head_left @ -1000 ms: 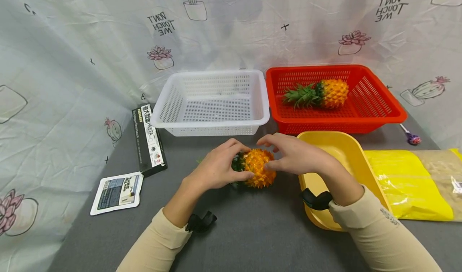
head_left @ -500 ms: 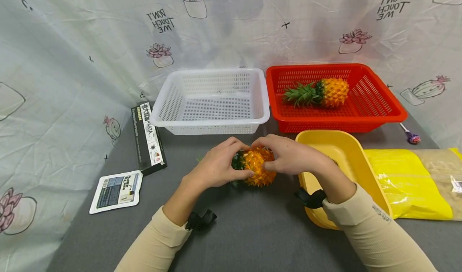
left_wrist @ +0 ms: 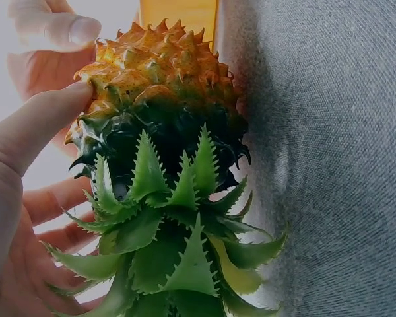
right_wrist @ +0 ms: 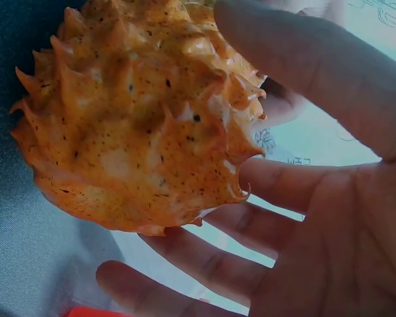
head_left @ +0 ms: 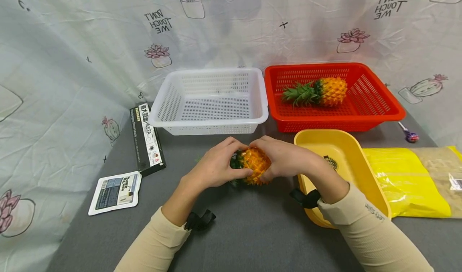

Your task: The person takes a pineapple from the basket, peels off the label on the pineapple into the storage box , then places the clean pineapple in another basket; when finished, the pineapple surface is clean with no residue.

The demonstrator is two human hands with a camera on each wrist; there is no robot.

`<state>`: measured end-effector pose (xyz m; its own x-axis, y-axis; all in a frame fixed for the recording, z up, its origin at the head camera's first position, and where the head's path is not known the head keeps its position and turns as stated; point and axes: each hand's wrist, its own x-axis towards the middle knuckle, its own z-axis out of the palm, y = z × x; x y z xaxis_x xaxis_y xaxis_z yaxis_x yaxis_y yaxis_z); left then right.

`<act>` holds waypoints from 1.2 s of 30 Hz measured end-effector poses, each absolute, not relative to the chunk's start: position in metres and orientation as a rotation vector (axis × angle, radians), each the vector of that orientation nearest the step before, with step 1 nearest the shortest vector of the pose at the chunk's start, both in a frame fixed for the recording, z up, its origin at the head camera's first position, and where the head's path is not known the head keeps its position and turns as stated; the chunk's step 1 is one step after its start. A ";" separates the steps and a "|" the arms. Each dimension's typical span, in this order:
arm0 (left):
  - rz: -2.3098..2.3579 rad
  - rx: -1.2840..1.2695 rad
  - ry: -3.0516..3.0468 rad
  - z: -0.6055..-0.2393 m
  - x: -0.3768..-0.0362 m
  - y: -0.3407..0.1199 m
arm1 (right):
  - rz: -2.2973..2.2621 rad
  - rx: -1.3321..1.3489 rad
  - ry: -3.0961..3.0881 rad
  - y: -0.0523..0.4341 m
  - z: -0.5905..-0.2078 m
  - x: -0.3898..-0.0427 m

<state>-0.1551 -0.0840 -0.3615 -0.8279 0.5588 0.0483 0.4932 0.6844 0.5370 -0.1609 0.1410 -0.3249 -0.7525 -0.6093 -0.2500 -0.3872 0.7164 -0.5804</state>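
Observation:
A glossy orange pineapple (head_left: 255,164) with spiky skin and green leaves lies on its side on the grey table, its crown pointing left. Around the crown end, my left hand (head_left: 214,165) grips it, with the thumb on the near side. My right hand (head_left: 288,155) holds the rounded orange end between thumb and fingers. In the left wrist view, the serrated leaves (left_wrist: 185,264) spread below the dark green band. The right wrist view shows the speckled orange body (right_wrist: 138,145) against the right hand's thumb and fingers. Another pineapple (head_left: 332,91) lies in the red basket (head_left: 343,124).
A white basket (head_left: 213,124) stands left of the red one. Beneath the right forearm sits a yellow tray (head_left: 346,159), with a yellow bag (head_left: 408,183) beside it. A black pasta box (head_left: 148,139) and a white packet (head_left: 114,193) lie left; a lollipop (head_left: 411,136) lies far right.
My right hand has moved left and closed its thumb and fingers on the orange end of the pineapple. The left hand and the pineapple stay nearly in place.

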 end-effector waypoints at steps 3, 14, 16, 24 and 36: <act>0.829 0.851 2.774 -0.362 -0.156 -0.084 | -0.698 -0.760 2.488 0.140 -0.325 -0.160; 0.867 0.822 2.764 -0.364 -0.158 -0.085 | -0.652 -0.744 2.535 0.133 -0.329 -0.158; 0.895 0.826 2.745 -0.365 -0.160 -0.087 | -0.641 -0.749 2.553 0.132 -0.330 -0.158; 1.000 0.865 2.640 -0.364 -0.166 -0.097 | -0.645 -0.733 2.573 0.132 -0.335 -0.162; 1.093 0.973 2.682 -0.354 -0.168 -0.110 | -0.619 -0.698 2.587 0.131 -0.333 -0.162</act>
